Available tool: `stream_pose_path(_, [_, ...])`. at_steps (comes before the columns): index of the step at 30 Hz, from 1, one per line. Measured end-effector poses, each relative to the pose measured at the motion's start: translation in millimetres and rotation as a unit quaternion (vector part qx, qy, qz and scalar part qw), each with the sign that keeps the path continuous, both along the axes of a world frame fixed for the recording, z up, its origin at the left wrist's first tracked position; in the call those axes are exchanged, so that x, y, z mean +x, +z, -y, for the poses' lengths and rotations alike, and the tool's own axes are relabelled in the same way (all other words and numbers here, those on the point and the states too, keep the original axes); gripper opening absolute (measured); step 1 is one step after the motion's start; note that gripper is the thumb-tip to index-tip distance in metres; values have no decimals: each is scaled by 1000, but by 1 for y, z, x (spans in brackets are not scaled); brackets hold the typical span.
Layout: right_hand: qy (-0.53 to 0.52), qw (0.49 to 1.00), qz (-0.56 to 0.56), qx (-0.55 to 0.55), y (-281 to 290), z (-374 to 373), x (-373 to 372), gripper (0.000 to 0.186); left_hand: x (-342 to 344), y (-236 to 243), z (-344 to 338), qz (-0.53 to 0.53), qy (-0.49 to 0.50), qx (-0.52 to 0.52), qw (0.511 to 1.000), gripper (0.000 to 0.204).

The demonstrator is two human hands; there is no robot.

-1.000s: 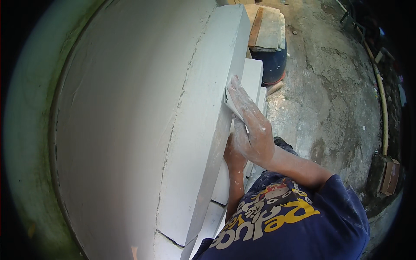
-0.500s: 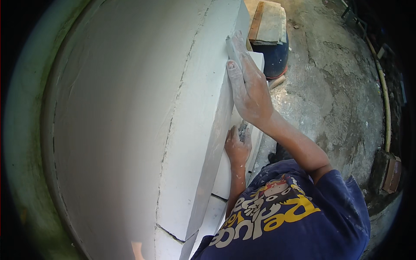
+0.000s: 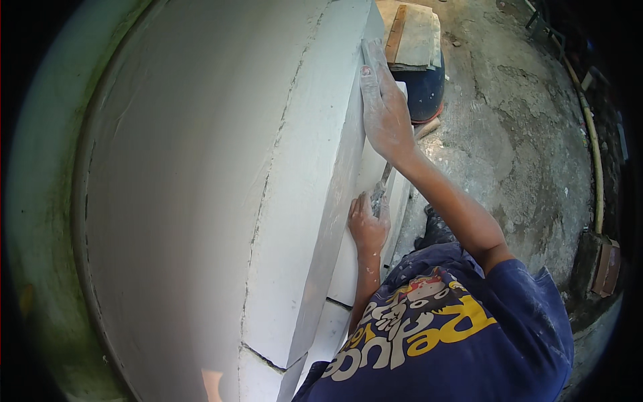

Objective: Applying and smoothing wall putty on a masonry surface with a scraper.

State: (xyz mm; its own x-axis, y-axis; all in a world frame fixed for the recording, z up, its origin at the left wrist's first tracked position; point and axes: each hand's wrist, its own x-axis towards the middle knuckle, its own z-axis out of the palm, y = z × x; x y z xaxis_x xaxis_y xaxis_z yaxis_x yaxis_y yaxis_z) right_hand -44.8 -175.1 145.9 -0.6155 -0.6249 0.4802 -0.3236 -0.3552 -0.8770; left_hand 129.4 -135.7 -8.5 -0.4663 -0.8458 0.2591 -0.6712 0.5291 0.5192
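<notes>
A wall of large white blocks (image 3: 315, 167) runs away from me, its top course overhanging a lower row (image 3: 348, 268). My right hand (image 3: 383, 110) reaches far along the side face of the top block, fingers laid flat on a thin grey scraper blade (image 3: 368, 52) pressed to the block near its far end. Lower down, my left hand (image 3: 366, 226) rests against the lower block's edge, holding a small grey metal tool (image 3: 379, 198) that points upward. My dark blue printed shirt (image 3: 442, 335) fills the lower right.
A dark blue bucket (image 3: 425, 90) topped with a flat board (image 3: 412, 37) stands at the wall's far end, a wooden handle (image 3: 429, 127) lying beside it. A rough concrete floor (image 3: 522, 147) spreads on the right, with a hose (image 3: 593, 154) and bricks (image 3: 606, 268) along its edge.
My right hand has slid the scraper farther up along the top block's side, toward its far end. My left hand has come into view lower down with its tool.
</notes>
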Motion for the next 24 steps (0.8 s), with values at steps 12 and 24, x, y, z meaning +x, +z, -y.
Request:
stream_pose_path(12, [-27, 991, -125, -39, -31, 9, 11, 58, -2, 3, -2, -16, -1, -13, 1000, 25])
stream_pose_path(24, [-41, 999, -28, -4, -32, -5, 27, 52, 7, -10, 0, -13, -18, -27, 999, 35])
